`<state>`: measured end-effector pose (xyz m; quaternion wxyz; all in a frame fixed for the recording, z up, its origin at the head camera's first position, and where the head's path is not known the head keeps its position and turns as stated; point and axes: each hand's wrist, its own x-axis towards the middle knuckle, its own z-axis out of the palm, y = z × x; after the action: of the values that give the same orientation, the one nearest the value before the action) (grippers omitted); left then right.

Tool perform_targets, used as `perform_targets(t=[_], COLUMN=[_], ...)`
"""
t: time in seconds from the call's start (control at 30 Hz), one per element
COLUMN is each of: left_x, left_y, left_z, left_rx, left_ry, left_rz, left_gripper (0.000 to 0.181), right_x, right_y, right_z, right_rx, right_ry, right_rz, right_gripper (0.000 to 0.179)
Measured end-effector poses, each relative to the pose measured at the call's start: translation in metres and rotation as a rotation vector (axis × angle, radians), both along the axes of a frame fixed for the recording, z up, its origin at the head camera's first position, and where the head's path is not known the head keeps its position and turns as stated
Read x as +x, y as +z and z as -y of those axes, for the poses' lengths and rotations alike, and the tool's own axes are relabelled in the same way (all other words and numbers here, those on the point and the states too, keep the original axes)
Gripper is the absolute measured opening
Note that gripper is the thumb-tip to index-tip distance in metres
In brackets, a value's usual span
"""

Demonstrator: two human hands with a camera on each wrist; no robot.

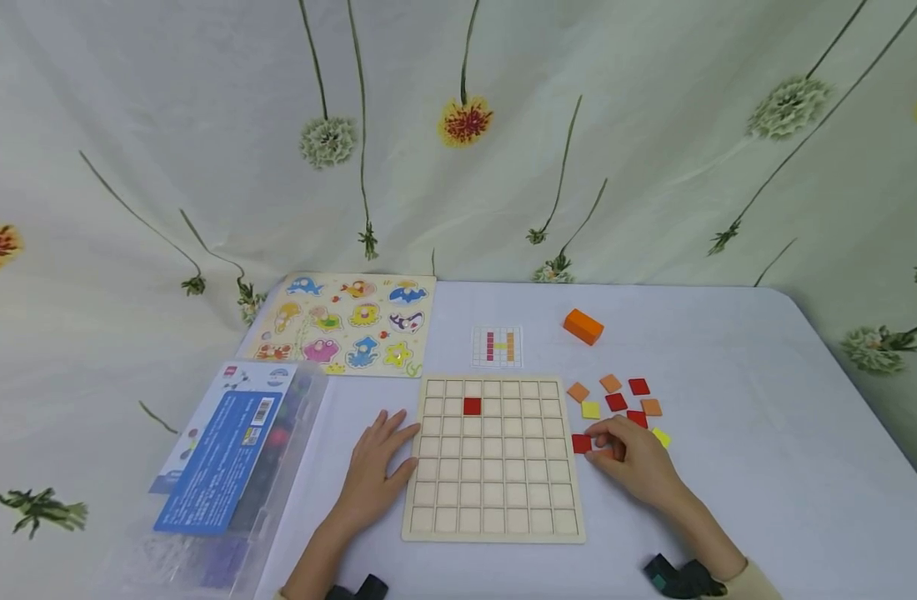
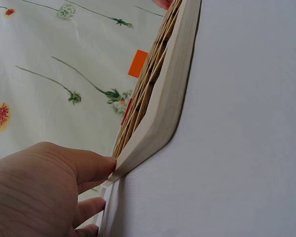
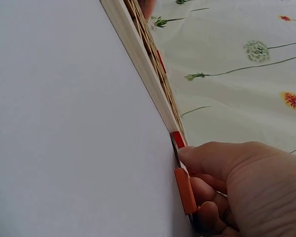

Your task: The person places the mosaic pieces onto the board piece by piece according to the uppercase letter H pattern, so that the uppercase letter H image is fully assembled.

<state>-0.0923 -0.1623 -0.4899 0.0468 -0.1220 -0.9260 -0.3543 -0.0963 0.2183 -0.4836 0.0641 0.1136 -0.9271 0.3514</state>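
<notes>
A wooden grid board lies on the table with one red tile in a cell of its second row. My left hand rests at the board's left edge, fingers spread and relaxed; in the left wrist view the thumb touches the board's edge. Beside the right edge, my right hand pinches another red square tile between thumb and fingertips. An orange tile sits under the curled fingers in the right wrist view. Several loose red, orange and yellow tiles lie just beyond this hand.
Behind the board lies a small pattern card with coloured squares. An orange block stands at its right. At the left are a sea-animal puzzle board and a clear plastic case with a blue-and-white label.
</notes>
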Motion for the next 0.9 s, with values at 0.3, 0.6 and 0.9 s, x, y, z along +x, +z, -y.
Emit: perform_targets(t=[0.3,0.6,0.9], left_x=[0.001,-0.001,-0.001], left_y=[0.000,0.000,0.000], left_z=[-0.001,0.000,0.000], left_rx=[-0.002,0.002,0.007], left_ry=[0.006,0.002,-0.003], left_rz=[0.008,0.005,-0.010], left_gripper=[0.046,0.047,0.046], right_x=[0.001,0.000,-0.010], right_y=[0.004,0.019,0.036], right_z=[0.001,0.001,0.004], right_rx=[-0.078,-0.098,-0.130], right_ry=[-0.046,-0.089,-0.088], right_rz=[0.042,-0.010,-0.101], right_gripper=[0.024,0.023,0.022])
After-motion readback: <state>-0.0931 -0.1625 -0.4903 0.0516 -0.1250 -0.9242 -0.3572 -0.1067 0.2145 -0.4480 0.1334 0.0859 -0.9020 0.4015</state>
